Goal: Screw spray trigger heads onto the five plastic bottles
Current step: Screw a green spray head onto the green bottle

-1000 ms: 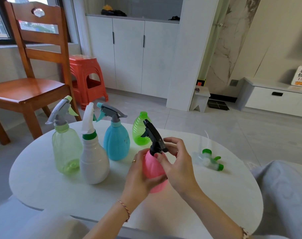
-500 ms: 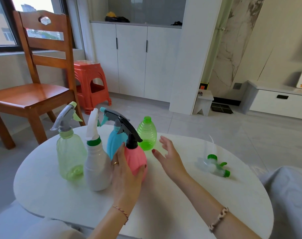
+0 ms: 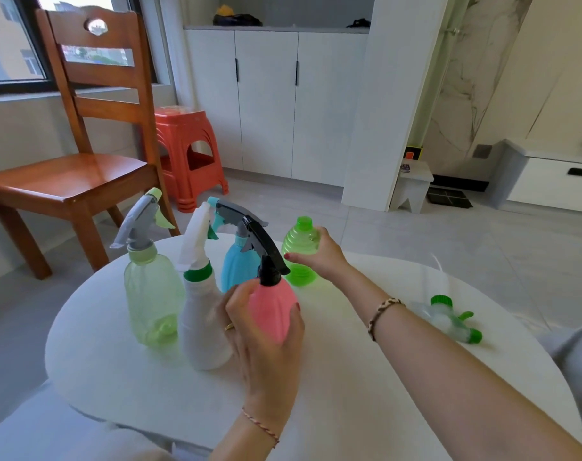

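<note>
Right hand (image 3: pixel 322 257) wrapping bare green bottle (image 3: pixel 299 251); left hand (image 3: pixel 266 331) gripping pink bottle (image 3: pixel 273 311). Crowded centre, risks toppling neighbours.

This is a home, likely a living or dining area. A wooden chair (image 3: pixel 80 154) stands by a window (image 3: pixel 13 38), with an orange plastic stool (image 3: pixel 189 154) beside it. White cupboards (image 3: pixel 276 101) line the far wall on a pale tiled floor (image 3: pixel 449 247). A marble-patterned wall panel (image 3: pixel 462 78) and a low white drawer unit (image 3: pixel 555 181) sit to the right, behind a round white table (image 3: pixel 116 361).
</note>
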